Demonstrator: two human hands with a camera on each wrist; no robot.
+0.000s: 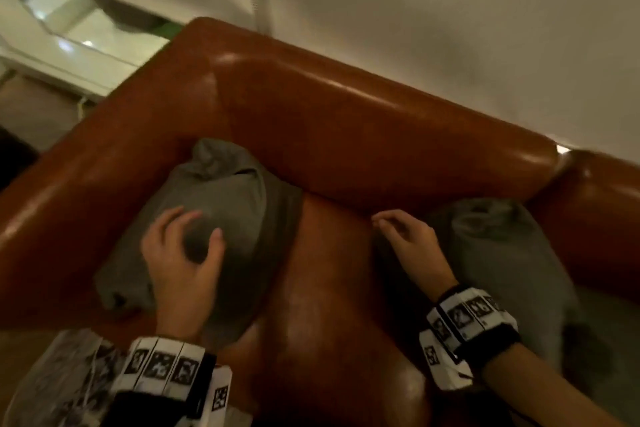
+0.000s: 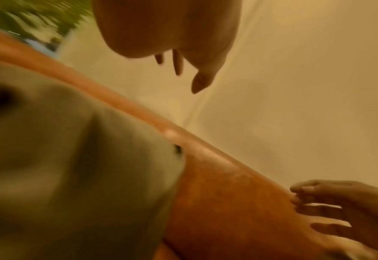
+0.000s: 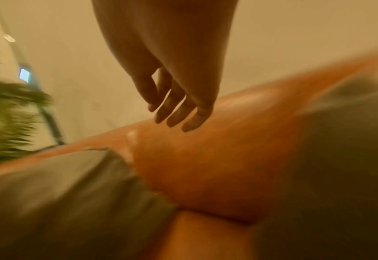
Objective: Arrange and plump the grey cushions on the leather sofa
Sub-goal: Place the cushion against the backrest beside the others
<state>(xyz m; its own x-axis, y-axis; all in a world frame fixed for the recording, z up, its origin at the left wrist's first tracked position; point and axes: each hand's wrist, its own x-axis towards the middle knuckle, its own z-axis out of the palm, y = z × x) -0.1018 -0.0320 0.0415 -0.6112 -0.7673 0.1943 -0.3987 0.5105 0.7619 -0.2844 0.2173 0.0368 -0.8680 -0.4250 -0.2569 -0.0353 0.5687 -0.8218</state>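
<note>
A crumpled grey cushion (image 1: 221, 191) lies in the left corner of the brown leather sofa (image 1: 363, 121). My left hand (image 1: 197, 229) hovers over it with fingers spread and bent, gripping nothing; the left wrist view shows the left hand (image 2: 183, 66) in the air above the cushion (image 2: 72, 158). A second grey cushion (image 1: 502, 246) leans against the backrest on the right. My right hand (image 1: 398, 229) is just left of it, above the seat, with loose fingers holding nothing. The right wrist view shows the right hand (image 3: 176, 112) between both cushions (image 3: 61, 193) (image 3: 339, 158).
A pale wall (image 1: 415, 10) runs directly behind the sofa. A white ledge (image 1: 69, 28) and floor lie beyond the left armrest (image 1: 86, 163). A green plant (image 3: 5, 123) stands past that end. A patterned printed thing (image 1: 59, 381) sits at my lower left.
</note>
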